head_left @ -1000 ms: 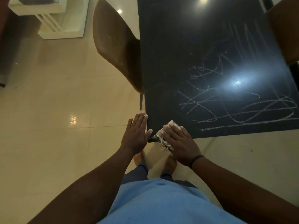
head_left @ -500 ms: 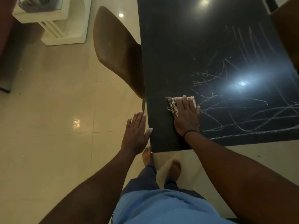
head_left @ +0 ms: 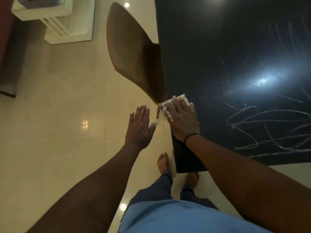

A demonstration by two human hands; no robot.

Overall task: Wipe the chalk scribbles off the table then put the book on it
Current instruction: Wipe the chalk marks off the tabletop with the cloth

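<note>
A black table (head_left: pixel 210 47) fills the upper right, with white chalk scribbles (head_left: pixel 269 125) across its near right part. My right hand (head_left: pixel 182 121) lies flat on a small whitish fringed cloth (head_left: pixel 182 98) at the table's left edge, pressing it down with straight fingers. Just left of the table, my left hand (head_left: pixel 140 126) hovers over the floor with spread fingers, holding nothing. No book is in view.
A brown chair (head_left: pixel 133 51) stands against the table's left side, its seat tucked under. A white low cabinet (head_left: pixel 55 19) sits at the upper left on the tiled floor. My bare feet (head_left: pixel 164 163) are by the table's near corner.
My right hand slid the cloth from the near corner onto the table, then leftward to the table's left edge. My left hand stayed beside the table.
</note>
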